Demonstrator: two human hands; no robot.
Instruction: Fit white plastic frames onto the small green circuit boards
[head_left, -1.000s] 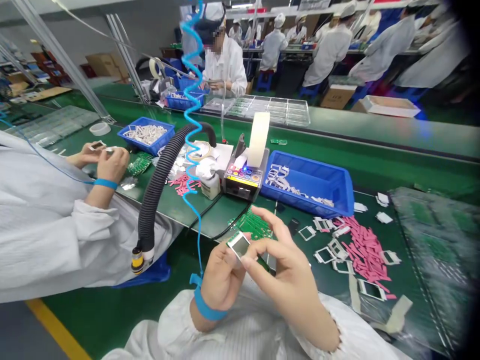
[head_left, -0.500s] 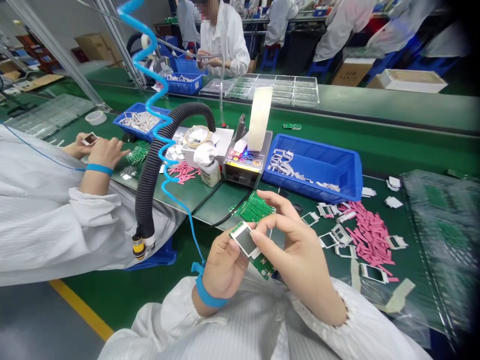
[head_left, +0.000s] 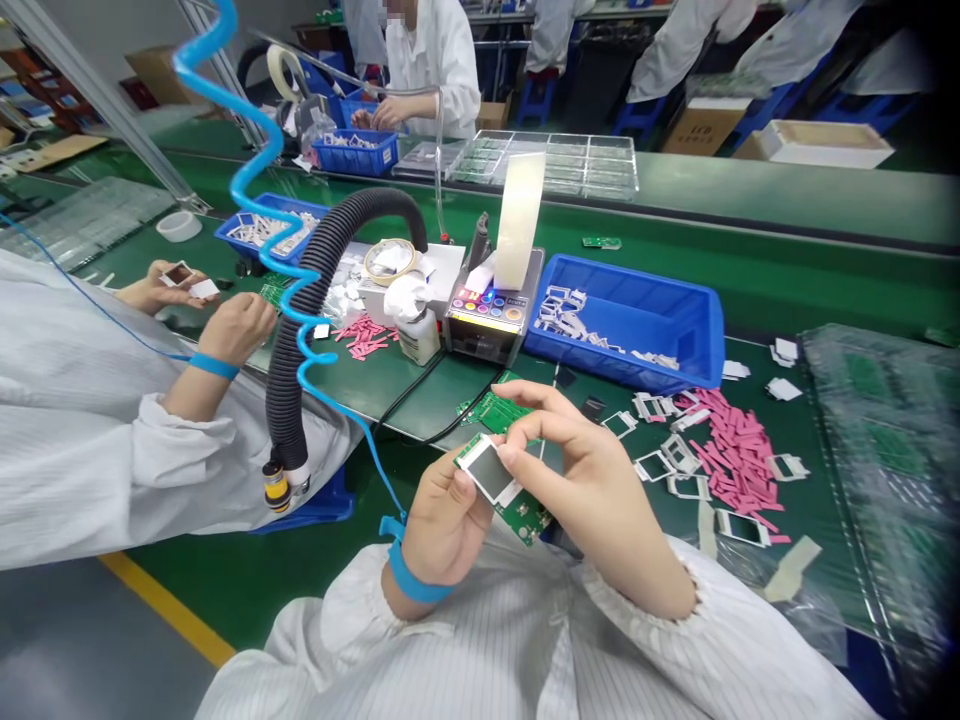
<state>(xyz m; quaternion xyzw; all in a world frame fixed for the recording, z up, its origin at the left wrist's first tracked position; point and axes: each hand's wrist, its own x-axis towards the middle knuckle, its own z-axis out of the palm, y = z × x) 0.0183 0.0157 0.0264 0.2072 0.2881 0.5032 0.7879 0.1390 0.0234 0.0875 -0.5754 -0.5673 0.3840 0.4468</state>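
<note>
Pinching a white-framed glossy rectangular panel [head_left: 487, 473] against a green circuit board [head_left: 525, 518], left hand [head_left: 446, 525] and right hand [head_left: 592, 500] grip both.

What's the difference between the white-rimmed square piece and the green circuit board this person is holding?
The white-rimmed piece has a pale frame around a dark grey centre, while the green circuit board is green and dotted with small parts. The piece lies on top, and the board shows past its edges. Both are held together between the left hand and the right hand.
</note>
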